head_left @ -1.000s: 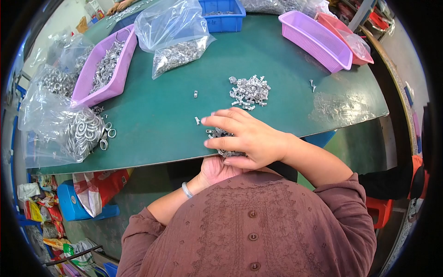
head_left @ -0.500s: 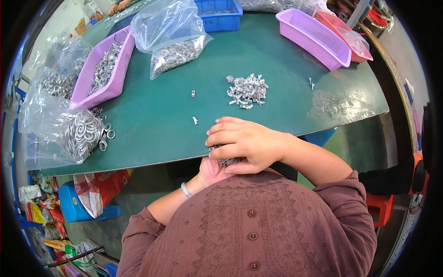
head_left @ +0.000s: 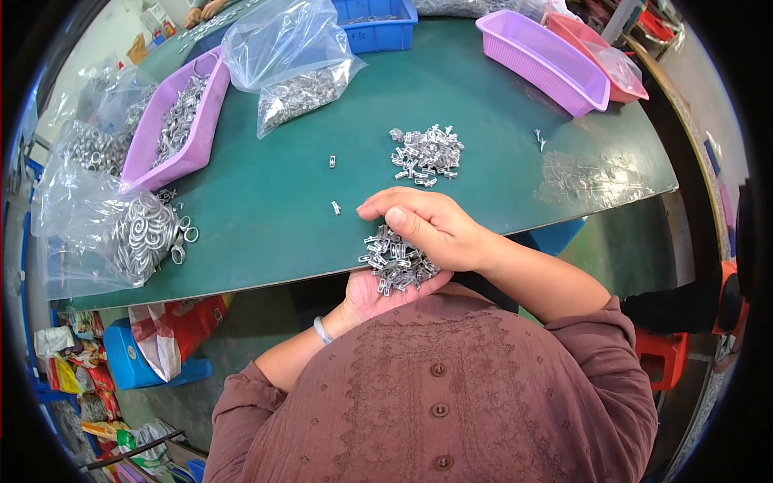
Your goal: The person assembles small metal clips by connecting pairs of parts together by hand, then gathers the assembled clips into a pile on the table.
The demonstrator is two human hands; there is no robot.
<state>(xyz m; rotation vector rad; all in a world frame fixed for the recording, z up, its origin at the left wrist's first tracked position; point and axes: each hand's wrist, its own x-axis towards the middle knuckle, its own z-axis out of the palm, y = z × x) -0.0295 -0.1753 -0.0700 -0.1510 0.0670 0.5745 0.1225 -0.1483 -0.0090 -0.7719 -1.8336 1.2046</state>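
Observation:
At the near edge of the table, a heap of small silvery metal parts (head_left: 396, 256) with slots in them rests partly on the green tabletop and partly on my left hand (head_left: 369, 295). That hand is palm up, its fingers stretched beneath the heap and mostly hidden by it. Against the heap's far right side stands my right hand (head_left: 443, 229), cupped on its edge, thumb raised and fingers extended, grasping nothing. Beyond it lies a second pile of like parts (head_left: 431, 151). Two single pieces, an upper one (head_left: 332, 162) and a lower one (head_left: 336, 208), lie to the left.
On the left are a purple basket (head_left: 134, 165) of metal pieces and a clear bag (head_left: 80, 241) with metal rings (head_left: 145, 233). Farther back stand a bag of parts (head_left: 298, 97), a blue bin (head_left: 378, 38), a purple basket (head_left: 555, 79) and a red tray (head_left: 632, 90). Another person's hands (head_left: 205, 11) show far off.
My right hand has turned from palm down over the parts to standing on its edge, uncovering the heap. More of the parts now show above my left palm, which stays in place.

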